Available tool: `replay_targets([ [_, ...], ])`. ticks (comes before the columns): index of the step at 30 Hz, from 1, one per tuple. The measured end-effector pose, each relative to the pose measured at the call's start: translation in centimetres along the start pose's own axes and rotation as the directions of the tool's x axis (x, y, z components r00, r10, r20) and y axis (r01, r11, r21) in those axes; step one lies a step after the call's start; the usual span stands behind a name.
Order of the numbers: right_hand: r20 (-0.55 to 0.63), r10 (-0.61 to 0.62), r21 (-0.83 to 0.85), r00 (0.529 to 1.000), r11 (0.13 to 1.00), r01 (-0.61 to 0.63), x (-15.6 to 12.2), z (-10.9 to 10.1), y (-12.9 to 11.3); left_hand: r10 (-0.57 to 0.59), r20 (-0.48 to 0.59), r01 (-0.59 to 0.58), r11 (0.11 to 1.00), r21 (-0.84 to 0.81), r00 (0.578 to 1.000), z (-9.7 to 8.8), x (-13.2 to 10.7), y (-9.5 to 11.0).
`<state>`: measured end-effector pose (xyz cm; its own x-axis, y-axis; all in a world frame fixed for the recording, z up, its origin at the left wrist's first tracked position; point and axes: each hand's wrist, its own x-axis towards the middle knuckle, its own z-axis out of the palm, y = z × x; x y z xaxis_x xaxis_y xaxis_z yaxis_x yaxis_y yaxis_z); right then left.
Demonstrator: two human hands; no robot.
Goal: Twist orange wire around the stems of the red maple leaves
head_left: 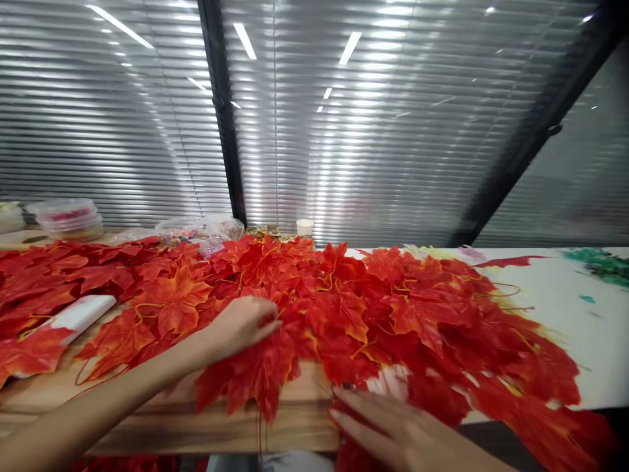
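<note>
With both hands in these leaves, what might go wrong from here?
Spill: red leaves at front right overhang the white table, so a sweep of the right hand might send some down.

Tangle: thin stems curl through the pile, so whatever the left hand pulls could drag neighbours along.

Knock: leaves partly cover the white box, which might shift if they are tugged.

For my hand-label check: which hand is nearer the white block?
Left. The left hand is right of the white block, over red leaves; the right hand is farther right and lower.
</note>
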<state>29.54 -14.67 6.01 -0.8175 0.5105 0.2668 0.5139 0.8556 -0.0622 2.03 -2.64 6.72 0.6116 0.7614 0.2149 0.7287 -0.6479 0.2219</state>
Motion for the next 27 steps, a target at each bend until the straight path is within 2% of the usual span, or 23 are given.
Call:
replay_targets([
  [1,-0.007,0.099,0.081,0.995,0.992,-0.098,1.4,-0.4,0.2,-0.037,-0.106,0.033,0.998,-0.048,0.994,0.0,0.7,-0.5],
  [3,-0.1,0.232,0.244,0.968,0.948,-0.202,5.1,-0.2,0.9,-0.147,-0.321,0.097,0.981,-0.167,0.936,0.3,2.1,-1.3],
  [4,-0.164,0.283,0.322,0.945,0.921,-0.22,7.3,0.4,1.4,-0.207,-0.4,0.118,0.964,-0.237,0.893,0.6,2.5,-1.5],
  [6,-0.305,0.401,0.427,0.864,0.868,-0.252,11.5,2.3,2.9,-0.319,-0.474,0.141,0.917,-0.373,0.821,1.8,3.0,-2.0],
  [8,-0.401,0.481,0.45,0.78,0.845,-0.289,14.8,4.8,4.5,-0.412,-0.452,0.152,0.849,-0.507,0.792,3.5,2.9,-2.4],
  [10,-0.439,0.512,0.408,0.739,0.846,-0.344,16.8,7.4,5.9,-0.474,-0.395,0.148,0.766,-0.625,0.787,5.4,2.4,-2.9],
  [12,-0.451,0.557,0.405,0.697,0.824,-0.396,17.3,9.6,7.0,-0.475,-0.303,0.14,0.695,-0.706,0.826,6.9,1.9,-3.3],
  [15,-0.468,0.619,0.479,0.631,0.777,-0.408,16.5,11.4,7.8,-0.429,-0.198,0.147,0.647,-0.748,0.881,7.8,1.7,-3.5],
  [16,-0.47,0.628,0.501,0.62,0.768,-0.398,16.2,11.7,7.8,-0.414,-0.179,0.148,0.644,-0.75,0.893,7.8,1.7,-3.5],
  [19,-0.461,0.592,0.514,0.661,0.785,-0.345,15.6,11.8,7.7,-0.399,-0.139,0.163,0.633,-0.757,0.906,7.7,1.8,-3.1],
  [21,-0.46,0.568,0.51,0.682,0.798,-0.321,15.4,11.8,7.7,-0.416,-0.141,0.169,0.623,-0.764,0.898,7.6,1.8,-2.8],
  [24,-0.482,0.578,0.509,0.658,0.796,-0.327,15.3,12.0,7.8,-0.446,-0.168,0.132,0.566,-0.814,0.879,7.6,1.9,-2.4],
  [27,-0.516,0.6,0.527,0.612,0.785,-0.325,15.2,12.2,7.9,-0.468,-0.13,0.103,0.44,-0.892,0.874,7.6,2.1,-2.1],
])
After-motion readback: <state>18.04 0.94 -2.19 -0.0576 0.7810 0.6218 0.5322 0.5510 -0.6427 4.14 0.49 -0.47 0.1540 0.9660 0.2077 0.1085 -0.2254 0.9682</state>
